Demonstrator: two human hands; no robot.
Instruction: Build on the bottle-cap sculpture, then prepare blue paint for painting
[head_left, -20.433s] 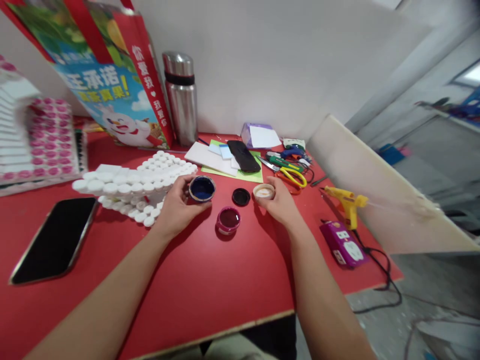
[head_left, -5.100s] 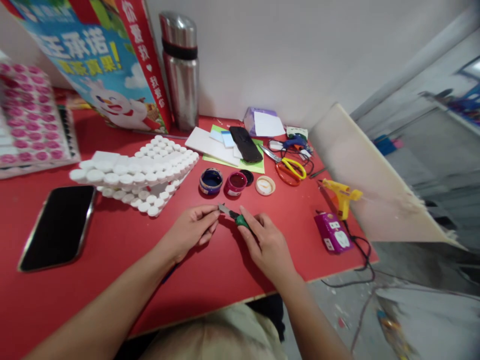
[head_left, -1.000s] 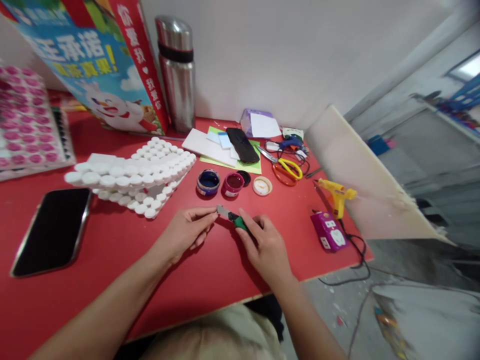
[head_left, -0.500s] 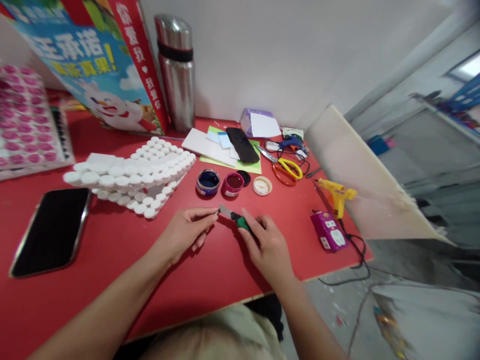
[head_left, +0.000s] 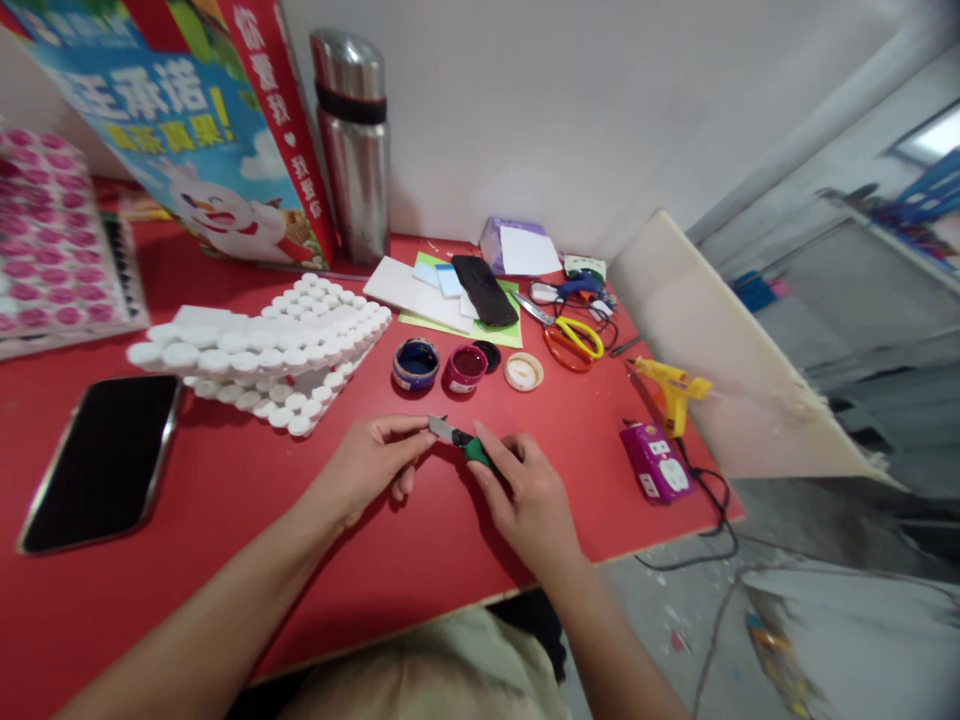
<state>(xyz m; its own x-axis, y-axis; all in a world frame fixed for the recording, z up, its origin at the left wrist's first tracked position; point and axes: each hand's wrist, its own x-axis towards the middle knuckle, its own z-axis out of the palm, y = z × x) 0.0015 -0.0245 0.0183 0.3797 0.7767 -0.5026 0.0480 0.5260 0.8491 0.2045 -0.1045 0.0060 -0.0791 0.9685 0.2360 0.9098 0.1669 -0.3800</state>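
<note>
My right hand (head_left: 529, 495) grips a green utility knife (head_left: 476, 451), its blade pointing left. My left hand (head_left: 379, 460) is closed in a pinch, thumb and forefinger together at the blade's tip. A small dark point shows just above the blade there; what the left fingers hold is too small to make out. Beyond the hands stand an open jar of dark blue paint (head_left: 415, 366) and an open jar of magenta paint (head_left: 465, 370). A pale lid (head_left: 523, 372) and a black lid (head_left: 489, 355) lie beside them.
On the red table are a white piece built of round discs (head_left: 225, 345), a large phone (head_left: 101, 465), scissors (head_left: 574, 340), a yellow glue gun (head_left: 671, 385) and a purple socket box (head_left: 658, 464). A steel flask (head_left: 352, 150) and a printed box (head_left: 202, 130) stand behind.
The knife and my right hand have shifted slightly left, so the blade now reaches my left fingertips. My left hand has barely moved.
</note>
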